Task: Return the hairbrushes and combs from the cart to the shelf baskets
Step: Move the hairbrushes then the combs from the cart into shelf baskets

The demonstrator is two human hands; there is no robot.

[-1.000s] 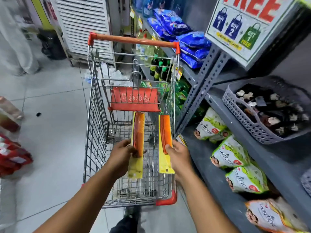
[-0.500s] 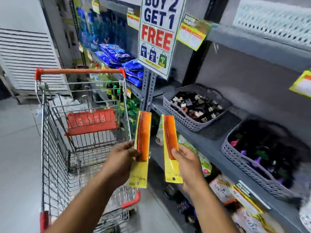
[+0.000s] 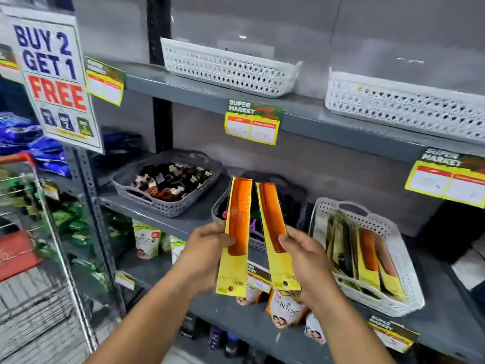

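Note:
I hold two packaged orange combs on yellow cards, upright in front of the shelf. My left hand (image 3: 207, 248) grips the left comb (image 3: 237, 222) and my right hand (image 3: 305, 254) grips the right comb (image 3: 273, 219). Just right of my right hand, a white basket (image 3: 404, 261) on the middle shelf holds several similar carded combs lying lengthwise. The wire cart (image 3: 29, 253) with its red handle stands at the far left edge, mostly cut off.
A grey basket of hair clips (image 3: 168, 185) sits left on the middle shelf, and a dark basket (image 3: 294, 195) lies behind the combs. Two white baskets (image 3: 228, 68) (image 3: 404, 106) stand on the upper shelf. A promo sign (image 3: 52, 82) hangs left. Pouches (image 3: 284, 308) fill the lower shelf.
My view has swung right from the cart to the shelf. Both hands have carried the combs up and right, over to the shelf front near the white comb basket.

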